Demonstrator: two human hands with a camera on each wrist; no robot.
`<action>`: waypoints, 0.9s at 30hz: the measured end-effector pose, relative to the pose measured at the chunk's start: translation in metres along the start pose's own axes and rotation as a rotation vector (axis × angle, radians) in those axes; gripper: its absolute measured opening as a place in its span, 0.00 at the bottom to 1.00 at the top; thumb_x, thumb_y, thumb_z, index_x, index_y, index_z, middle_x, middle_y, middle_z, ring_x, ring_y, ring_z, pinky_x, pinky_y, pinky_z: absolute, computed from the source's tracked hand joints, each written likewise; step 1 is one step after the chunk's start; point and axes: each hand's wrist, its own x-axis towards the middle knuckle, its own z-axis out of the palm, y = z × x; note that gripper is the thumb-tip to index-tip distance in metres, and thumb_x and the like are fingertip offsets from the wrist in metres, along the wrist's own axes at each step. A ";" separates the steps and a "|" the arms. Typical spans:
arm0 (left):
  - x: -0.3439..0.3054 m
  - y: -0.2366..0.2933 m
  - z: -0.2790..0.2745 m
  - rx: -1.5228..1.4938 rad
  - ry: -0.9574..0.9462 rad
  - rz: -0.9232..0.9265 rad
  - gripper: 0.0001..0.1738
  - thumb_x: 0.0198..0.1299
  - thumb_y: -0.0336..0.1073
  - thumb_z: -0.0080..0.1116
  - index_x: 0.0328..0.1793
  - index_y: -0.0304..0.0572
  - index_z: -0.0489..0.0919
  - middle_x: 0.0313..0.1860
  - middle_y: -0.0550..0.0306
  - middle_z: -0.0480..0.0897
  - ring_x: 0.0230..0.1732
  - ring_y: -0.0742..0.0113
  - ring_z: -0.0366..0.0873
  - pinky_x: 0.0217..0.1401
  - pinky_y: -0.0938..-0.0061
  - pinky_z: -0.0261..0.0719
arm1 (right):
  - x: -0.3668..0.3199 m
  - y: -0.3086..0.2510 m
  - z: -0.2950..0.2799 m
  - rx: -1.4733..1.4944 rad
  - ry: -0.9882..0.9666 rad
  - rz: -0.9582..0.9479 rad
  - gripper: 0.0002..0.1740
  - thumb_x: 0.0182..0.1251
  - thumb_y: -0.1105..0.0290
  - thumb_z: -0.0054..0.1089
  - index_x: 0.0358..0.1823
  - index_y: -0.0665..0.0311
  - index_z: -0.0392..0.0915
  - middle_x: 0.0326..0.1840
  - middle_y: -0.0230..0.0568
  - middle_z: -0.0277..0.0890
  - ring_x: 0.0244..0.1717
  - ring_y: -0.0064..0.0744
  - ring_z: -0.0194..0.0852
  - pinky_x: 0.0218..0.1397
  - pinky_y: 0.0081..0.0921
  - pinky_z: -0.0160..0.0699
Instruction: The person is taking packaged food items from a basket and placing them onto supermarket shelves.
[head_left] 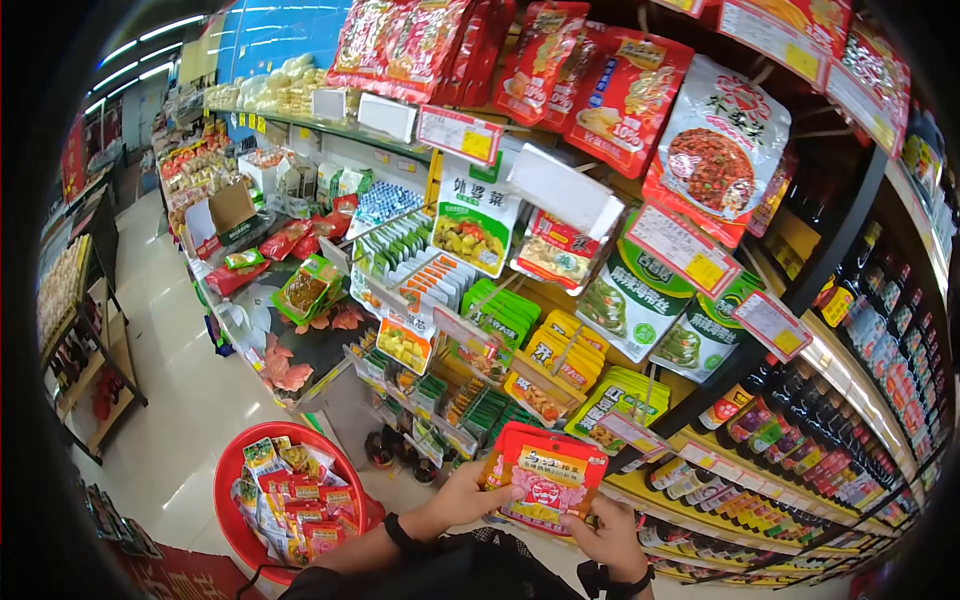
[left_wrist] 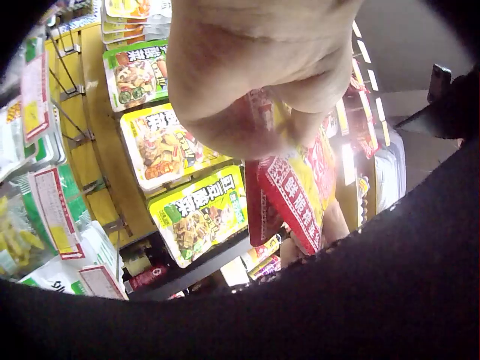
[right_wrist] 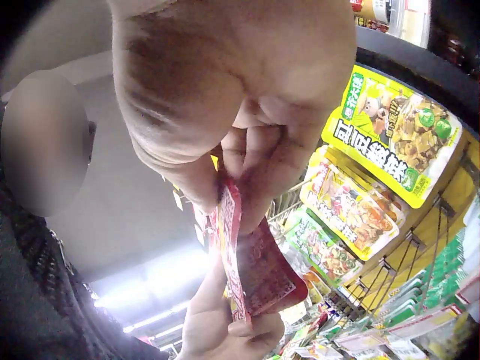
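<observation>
Two hands share one red packet (head_left: 540,478) in the head view, low in the middle of the picture, in front of a shop rack hung with yellow packets (head_left: 617,398). My left hand (head_left: 462,497) grips its left edge and my right hand (head_left: 612,535) grips its lower right corner. The label faces me. A red basket (head_left: 300,430) of similar packets stands on the floor to my left, well apart from the rack.

In the left wrist view, my left hand (left_wrist: 255,67) fills the top of the picture, curled round the red packet (left_wrist: 296,199), which hangs below it. Green and yellow packets (left_wrist: 201,214) hang on the rack just behind.

In the right wrist view, my right hand (right_wrist: 225,97) pinches the packet's upper edge between thumb and fingers (right_wrist: 259,161). The red packet (right_wrist: 255,274) is seen edge-on here, and my left hand (right_wrist: 217,330) holds its far end. A yellow packet (right_wrist: 390,135) hangs near on the right.

To hold it well, I judge both pinches should stay on the sealed edges. That way the packet lies flat and taut with its label readable, and its soft middle is not squeezed. The risk I see is the slippery film sliding out of a light pinch.
</observation>
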 end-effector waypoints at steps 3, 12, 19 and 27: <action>-0.003 -0.004 -0.017 -0.006 0.039 -0.055 0.16 0.65 0.40 0.65 0.54 0.41 0.80 0.29 0.68 0.79 0.23 0.83 0.72 0.24 0.82 0.73 | 0.016 -0.019 0.007 0.067 -0.091 0.045 0.20 0.59 0.63 0.71 0.51 0.63 0.78 0.36 0.48 0.85 0.37 0.47 0.86 0.38 0.35 0.81; -0.029 -0.017 -0.075 0.028 0.027 -0.028 0.15 0.64 0.35 0.66 0.55 0.39 0.80 0.34 0.66 0.82 0.29 0.82 0.73 0.31 0.80 0.73 | 0.050 -0.013 0.057 -0.014 -0.318 0.046 0.13 0.60 0.65 0.68 0.43 0.63 0.80 0.27 0.48 0.81 0.29 0.49 0.83 0.33 0.36 0.80; -0.046 -0.025 -0.114 -0.036 0.062 -0.161 0.17 0.64 0.37 0.66 0.56 0.39 0.79 0.34 0.67 0.81 0.29 0.82 0.72 0.31 0.80 0.73 | 0.088 -0.052 0.086 0.008 -0.378 -0.018 0.09 0.63 0.67 0.66 0.39 0.64 0.80 0.29 0.47 0.80 0.30 0.48 0.81 0.33 0.37 0.78; -0.049 -0.014 -0.147 -0.002 -0.057 -0.106 0.19 0.66 0.36 0.64 0.60 0.38 0.79 0.44 0.63 0.85 0.41 0.80 0.77 0.43 0.78 0.76 | 0.091 -0.047 0.114 -0.064 -0.370 -0.109 0.08 0.60 0.66 0.68 0.33 0.63 0.82 0.25 0.44 0.79 0.27 0.47 0.79 0.30 0.36 0.74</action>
